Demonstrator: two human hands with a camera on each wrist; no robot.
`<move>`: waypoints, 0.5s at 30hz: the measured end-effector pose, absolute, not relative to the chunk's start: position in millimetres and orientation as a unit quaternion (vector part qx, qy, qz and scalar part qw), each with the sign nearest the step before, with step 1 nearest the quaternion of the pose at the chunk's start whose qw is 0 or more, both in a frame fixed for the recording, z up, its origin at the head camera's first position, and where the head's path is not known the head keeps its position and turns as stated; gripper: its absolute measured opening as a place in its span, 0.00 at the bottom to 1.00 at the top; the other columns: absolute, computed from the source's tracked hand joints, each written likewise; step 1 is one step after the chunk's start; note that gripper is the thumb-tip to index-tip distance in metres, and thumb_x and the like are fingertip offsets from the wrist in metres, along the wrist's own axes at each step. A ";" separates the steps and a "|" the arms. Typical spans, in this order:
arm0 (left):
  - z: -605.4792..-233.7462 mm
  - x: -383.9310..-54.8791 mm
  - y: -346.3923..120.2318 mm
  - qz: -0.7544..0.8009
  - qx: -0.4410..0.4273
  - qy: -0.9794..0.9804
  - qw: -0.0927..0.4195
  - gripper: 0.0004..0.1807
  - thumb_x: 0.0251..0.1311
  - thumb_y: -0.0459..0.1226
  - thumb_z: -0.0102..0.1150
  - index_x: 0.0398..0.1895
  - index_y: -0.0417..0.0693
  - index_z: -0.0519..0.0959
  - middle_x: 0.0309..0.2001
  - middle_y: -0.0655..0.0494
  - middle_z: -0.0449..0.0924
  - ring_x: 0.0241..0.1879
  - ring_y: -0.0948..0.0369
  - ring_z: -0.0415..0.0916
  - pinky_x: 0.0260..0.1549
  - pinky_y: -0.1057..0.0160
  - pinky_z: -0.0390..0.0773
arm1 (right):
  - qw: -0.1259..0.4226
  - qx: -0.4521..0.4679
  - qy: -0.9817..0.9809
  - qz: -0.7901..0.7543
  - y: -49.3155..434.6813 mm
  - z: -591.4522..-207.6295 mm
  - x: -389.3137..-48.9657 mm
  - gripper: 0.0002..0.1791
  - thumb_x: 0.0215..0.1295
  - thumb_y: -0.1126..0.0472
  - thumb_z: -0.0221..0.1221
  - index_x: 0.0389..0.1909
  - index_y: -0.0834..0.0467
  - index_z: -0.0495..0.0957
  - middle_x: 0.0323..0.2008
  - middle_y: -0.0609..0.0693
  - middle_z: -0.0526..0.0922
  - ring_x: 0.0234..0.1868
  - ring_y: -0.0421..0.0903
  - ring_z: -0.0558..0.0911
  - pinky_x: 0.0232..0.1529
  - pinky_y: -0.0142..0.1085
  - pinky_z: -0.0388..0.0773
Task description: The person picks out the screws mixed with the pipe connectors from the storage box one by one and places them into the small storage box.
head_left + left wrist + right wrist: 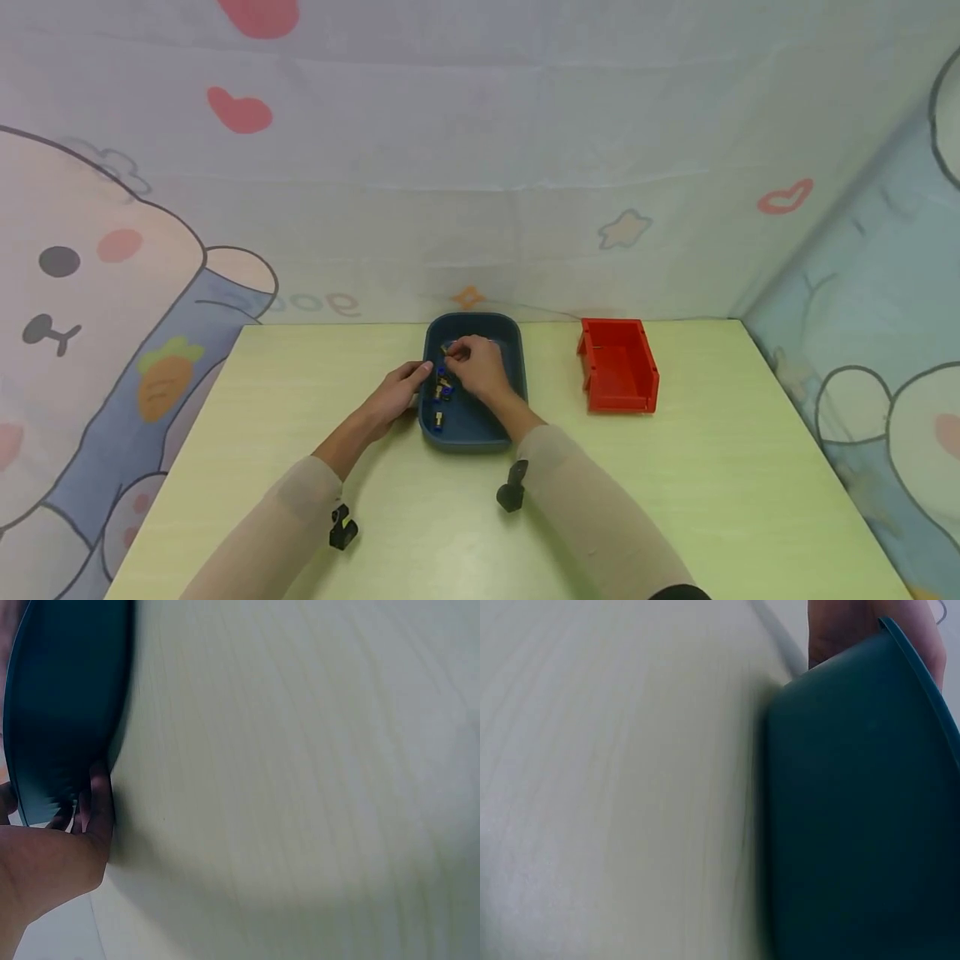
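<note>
A dark blue-green tray (474, 425) stands at the back middle of the table. Along its left half lie several small brass-and-blue fittings (438, 420). My left hand (390, 398) grips the tray's left side, thumb at the rim and fingers against the outer wall, as the left wrist view shows. Inside the tray, my right hand (480, 367) pinches a small brass fitting (444, 350) between thumb and fingertips near the far left corner. In the right wrist view the tray wall (862, 802) hides the fingertips and the fitting.
To the right of the tray, a red plastic bin (619, 367) stands apart on the pale wooden table (720, 467). A printed cloth (420, 167) hangs along the table's back edge, with another cloth at the right side.
</note>
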State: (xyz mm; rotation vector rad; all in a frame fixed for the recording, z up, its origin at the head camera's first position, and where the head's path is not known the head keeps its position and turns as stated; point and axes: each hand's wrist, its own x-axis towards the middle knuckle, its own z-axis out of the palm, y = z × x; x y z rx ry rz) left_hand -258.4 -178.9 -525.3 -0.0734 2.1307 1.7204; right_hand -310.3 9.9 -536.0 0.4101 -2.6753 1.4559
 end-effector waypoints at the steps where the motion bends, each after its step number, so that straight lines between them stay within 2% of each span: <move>1: -524.9 -258.0 -178.4 0.616 -0.026 0.762 0.200 0.36 0.84 0.55 0.42 0.82 0.40 0.58 0.80 0.35 0.59 0.79 0.39 0.55 0.77 0.36 0.55 | 0.035 0.130 -0.872 0.471 9.7 -536.6 -310.4 0.03 0.68 0.65 0.71 0.39 0.61 0.88 0.37 0.52 0.87 0.38 0.46 0.85 0.41 0.36 0.84; 7: -525.5 -258.1 -177.3 0.618 -0.028 0.760 0.199 0.35 0.85 0.54 0.42 0.82 0.40 0.59 0.79 0.35 0.60 0.79 0.39 0.55 0.76 0.36 0.55 | 0.035 0.114 -0.885 0.451 9.3 -537.3 -311.4 0.03 0.67 0.65 0.72 0.38 0.60 0.88 0.35 0.51 0.87 0.37 0.46 0.85 0.42 0.38 0.83; 15: -526.0 -258.1 -177.1 0.621 -0.026 0.758 0.197 0.35 0.85 0.54 0.42 0.81 0.39 0.59 0.79 0.35 0.60 0.79 0.39 0.57 0.76 0.35 0.57 | -0.024 0.101 -0.904 0.414 7.3 -540.0 -313.2 0.05 0.67 0.64 0.72 0.42 0.59 0.88 0.37 0.51 0.88 0.40 0.46 0.85 0.46 0.38 0.83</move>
